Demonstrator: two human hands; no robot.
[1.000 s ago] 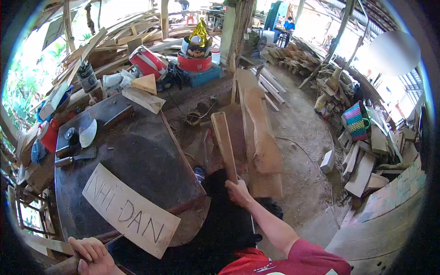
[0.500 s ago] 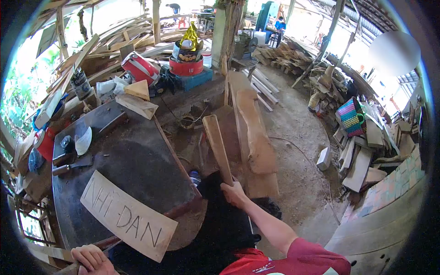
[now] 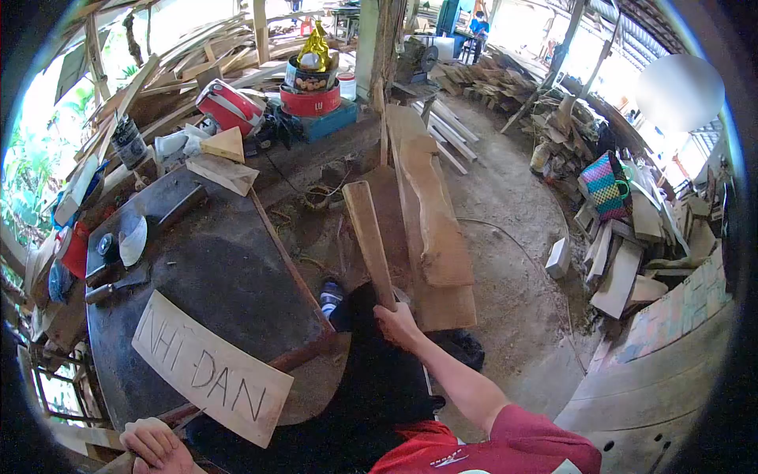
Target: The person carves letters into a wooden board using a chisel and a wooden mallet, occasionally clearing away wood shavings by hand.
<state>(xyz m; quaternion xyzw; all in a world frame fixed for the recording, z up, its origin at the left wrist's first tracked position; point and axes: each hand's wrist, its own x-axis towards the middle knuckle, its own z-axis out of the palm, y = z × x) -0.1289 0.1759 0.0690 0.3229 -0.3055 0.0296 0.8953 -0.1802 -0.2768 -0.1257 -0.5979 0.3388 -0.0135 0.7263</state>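
My right hand (image 3: 399, 324) is wrapped round the lower end of a long, narrow wooden board (image 3: 368, 241), which stands tilted up in front of my dark-clothed legs. At the bottom left edge, my left hand (image 3: 154, 446) is closed with its fingers curled; whatever lies under them, perhaps a piece of wood, is mostly hidden. Nearest to it is a pale, slightly bent wooden sign (image 3: 212, 370) with the letters "NHI ĐAN". This sign lies on the near part of a dark tabletop (image 3: 213, 276). A cleaver-like knife (image 3: 118, 284) rests at the table's left side.
Beyond the table stand a red round tin (image 3: 309, 101) and a tilted red-and-white container (image 3: 229, 105). Large planks (image 3: 430, 205) lean ahead of me. To the right are a woven bag (image 3: 606, 186) and scrap wood (image 3: 620, 276). A person in blue (image 3: 478, 28) sits far back.
The view has shifted slightly, so the table and sign appear a little further left and up. Both hands keep their hold, and the board stays tilted in my right hand.
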